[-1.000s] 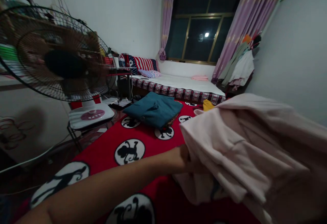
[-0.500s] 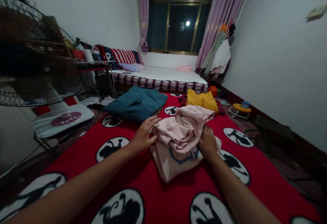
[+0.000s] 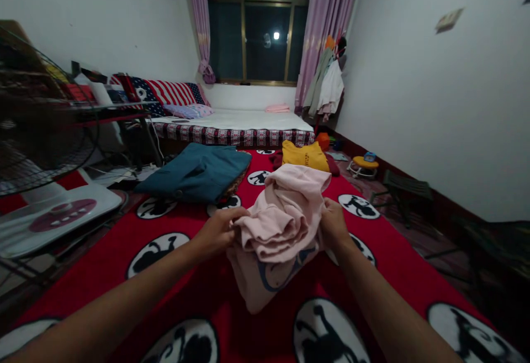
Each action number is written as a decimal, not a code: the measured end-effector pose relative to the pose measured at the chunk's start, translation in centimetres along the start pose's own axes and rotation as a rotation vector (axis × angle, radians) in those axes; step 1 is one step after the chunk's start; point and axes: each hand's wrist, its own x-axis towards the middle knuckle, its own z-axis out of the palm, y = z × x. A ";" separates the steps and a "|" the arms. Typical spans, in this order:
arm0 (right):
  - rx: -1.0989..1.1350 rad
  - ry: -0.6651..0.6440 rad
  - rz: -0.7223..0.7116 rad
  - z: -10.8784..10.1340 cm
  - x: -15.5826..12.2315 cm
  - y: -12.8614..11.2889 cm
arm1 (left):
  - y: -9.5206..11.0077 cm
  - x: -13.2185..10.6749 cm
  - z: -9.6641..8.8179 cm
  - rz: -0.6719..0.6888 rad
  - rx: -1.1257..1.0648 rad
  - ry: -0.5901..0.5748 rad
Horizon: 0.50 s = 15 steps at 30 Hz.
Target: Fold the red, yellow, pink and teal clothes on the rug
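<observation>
A pale pink sweatshirt (image 3: 281, 219), bunched in loose folds on top and with a blue print on its lower front, is between my hands over the red blanket (image 3: 199, 291). My left hand (image 3: 221, 229) pinches its left edge, thumb and fingers closed on the cloth. On the opposite side, my right hand (image 3: 333, 222) is closed on the right edge, its fingertips partly hidden behind the fabric. Beyond them lie a folded teal garment (image 3: 199, 172) at the left and a folded yellow top (image 3: 304, 156) at the right, with dark red cloth under it.
At the left a fan (image 3: 41, 131) stands close, beside a cluttered table (image 3: 136, 106). A bed (image 3: 244, 120) lies below the window. A yellow stool (image 3: 364, 163) and a dark folding stool (image 3: 408, 189) line the right side. Clothes (image 3: 331, 87) hang by the curtain.
My left hand has gone from resting spread against the sweatshirt to gripping its left edge. The sweatshirt appears slightly raised, its lower part hanging. The view has turned to the right.
</observation>
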 end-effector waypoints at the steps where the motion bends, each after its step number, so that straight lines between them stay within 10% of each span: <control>1: 0.093 -0.006 0.045 -0.5 -0.4 -1.4 | 0.9 0.3 -0.6 -0.031 -0.132 0.045; 5: 0.218 0.004 -0.010 -2.3 0.7 -6.4 | 2.4 4.2 -3.9 -0.092 -0.404 0.320; 9: 0.001 0.228 -0.164 -3.2 3.9 -5.7 | 0.3 7.8 -5.2 -0.246 -0.485 0.608; 12: -0.335 0.366 -0.308 -3.8 3.9 -2.6 | -1.7 6.6 -3.8 -0.309 -0.160 0.590; 15: -0.533 0.262 -0.398 -4.9 1.9 0.6 | -2.2 3.2 -1.5 -0.116 0.161 0.333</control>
